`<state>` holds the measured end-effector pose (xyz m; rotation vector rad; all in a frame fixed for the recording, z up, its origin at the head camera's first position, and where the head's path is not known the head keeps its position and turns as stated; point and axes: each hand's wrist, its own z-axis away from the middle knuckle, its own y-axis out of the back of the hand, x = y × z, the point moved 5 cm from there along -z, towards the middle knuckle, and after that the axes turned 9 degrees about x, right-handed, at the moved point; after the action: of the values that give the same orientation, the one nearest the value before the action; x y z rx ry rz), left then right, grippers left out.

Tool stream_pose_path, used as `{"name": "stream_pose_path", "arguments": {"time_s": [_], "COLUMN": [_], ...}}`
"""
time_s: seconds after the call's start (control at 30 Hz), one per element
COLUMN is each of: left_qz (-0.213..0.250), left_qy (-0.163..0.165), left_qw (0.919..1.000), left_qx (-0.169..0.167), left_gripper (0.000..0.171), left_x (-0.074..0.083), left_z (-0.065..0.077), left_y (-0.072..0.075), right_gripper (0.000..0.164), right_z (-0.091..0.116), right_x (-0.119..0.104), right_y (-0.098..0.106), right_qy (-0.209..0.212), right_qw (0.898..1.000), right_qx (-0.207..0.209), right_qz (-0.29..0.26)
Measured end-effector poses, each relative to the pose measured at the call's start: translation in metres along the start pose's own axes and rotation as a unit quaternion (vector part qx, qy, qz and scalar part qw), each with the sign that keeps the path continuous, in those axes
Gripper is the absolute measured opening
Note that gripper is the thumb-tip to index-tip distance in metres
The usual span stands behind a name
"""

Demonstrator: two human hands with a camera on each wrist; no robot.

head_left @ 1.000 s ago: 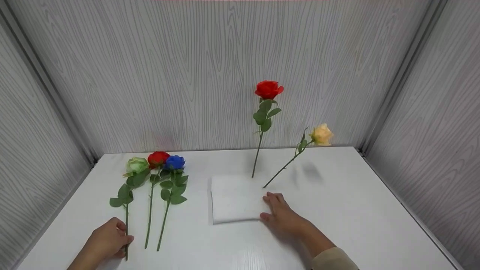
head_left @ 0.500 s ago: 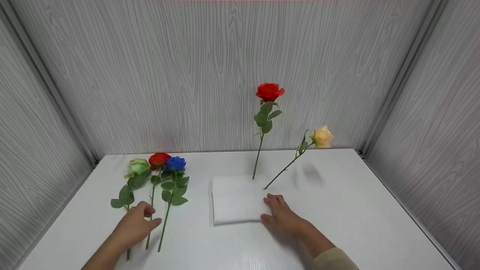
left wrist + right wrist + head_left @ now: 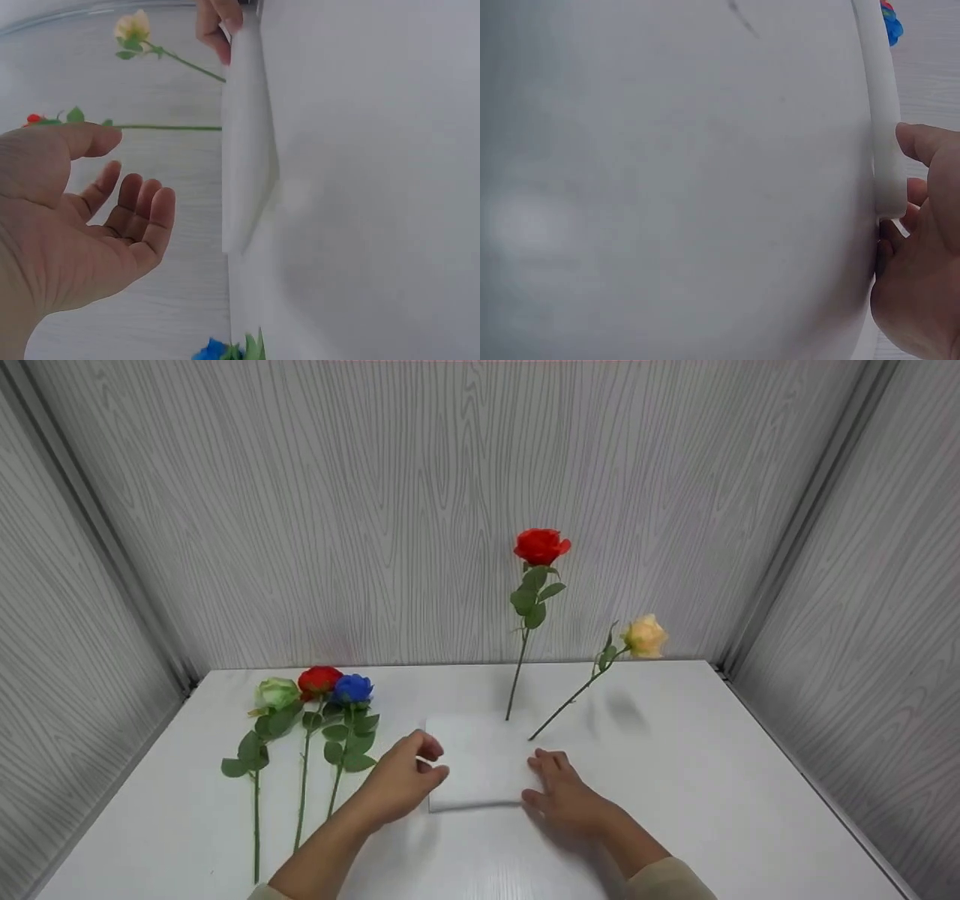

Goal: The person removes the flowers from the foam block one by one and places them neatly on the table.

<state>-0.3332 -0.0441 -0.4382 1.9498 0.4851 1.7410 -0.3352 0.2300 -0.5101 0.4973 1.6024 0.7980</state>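
Note:
In the head view a flat white block (image 3: 480, 765) lies mid-table. The stem feet of an upright red rose (image 3: 541, 547) and a leaning yellow rose (image 3: 645, 637) meet its back right part. My left hand (image 3: 401, 780) hovers at the block's left edge, fingers loosely bent and holding nothing; the left wrist view shows its palm and bare fingertips. My right hand (image 3: 566, 795) holds the block's right end, thumb at the front corner and fingers along the side. In the right wrist view the thumb (image 3: 919, 142) touches the block's edge (image 3: 889, 150).
Three roses lie at the left of the white table (image 3: 165, 795): a green one (image 3: 277, 692), a red one (image 3: 319, 681) and a blue one (image 3: 352, 688). My left forearm crosses over the lower stems. Grey wood-grain panels (image 3: 420, 510) enclose the back and sides.
My left hand has let go of the green rose's stem and swept right, past the other lying roses, to the white block. My right hand has stayed at the block.

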Motion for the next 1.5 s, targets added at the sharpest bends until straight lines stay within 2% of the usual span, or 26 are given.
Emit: {"name": "stream_pose_path", "arguments": {"time_s": [0.1,0.23,0.43,0.57,0.77,0.87,0.97,1.1,1.3,1.37,1.5], "left_qz": [0.013,0.037,0.083,0.096,0.099,0.11,0.127,0.144,0.115,0.109,0.107], "left_qy": [-0.03,-0.048,-0.029,-0.021,0.018,0.028,0.031,0.033,0.03,0.029,0.017], "left_qw": [0.9994,0.9979,0.9957,0.9949,0.9949,0.9936,0.9913,0.9888,0.9929,0.9936,0.9936], "left_qx": [-0.011,-0.025,-0.03,-0.023,-0.006,-0.005,-0.018,-0.021,0.004,0.0,-0.031], "left_gripper": [0.024,0.022,0.021,0.022,0.025,0.028,0.03,0.032,0.035,0.037,0.041], "left_x": [0.016,0.027,0.035,0.039,0.031,0.028,0.032,0.035,0.032,0.031,0.034], "left_z": [-0.007,-0.02,-0.04,-0.054,-0.07,-0.077,-0.085,-0.092,-0.1,-0.101,-0.101], "left_y": [-0.016,-0.039,-0.08,-0.102,-0.127,-0.136,-0.144,-0.149,-0.153,-0.157,-0.166], "right_gripper": [0.066,0.068,0.066,0.067,0.071,0.073,0.073,0.071,0.071,0.071,0.071], "right_z": [0.0,-0.002,-0.003,-0.004,-0.004,-0.003,-0.002,-0.002,-0.002,-0.001,0.001], "right_x": [-0.001,0.0,0.003,0.002,0.0,0.0,0.0,-0.004,-0.005,-0.004,-0.002], "right_y": [0.0,0.0,-0.002,-0.004,-0.005,-0.004,-0.003,-0.005,-0.008,-0.006,-0.001], "right_qy": [-0.006,-0.013,-0.005,0.003,0.011,0.018,0.028,0.034,0.033,0.041,0.057], "right_qw": [1.0,1.0,1.0,1.0,1.0,1.0,0.999,0.999,0.999,0.999,0.998], "right_qx": [0.006,0.012,0.019,0.018,0.005,0.003,0.008,0.011,0.006,0.008,0.019], "right_qz": [0.007,0.022,0.018,0.011,0.01,0.013,0.022,0.022,0.02,0.02,0.023]}}
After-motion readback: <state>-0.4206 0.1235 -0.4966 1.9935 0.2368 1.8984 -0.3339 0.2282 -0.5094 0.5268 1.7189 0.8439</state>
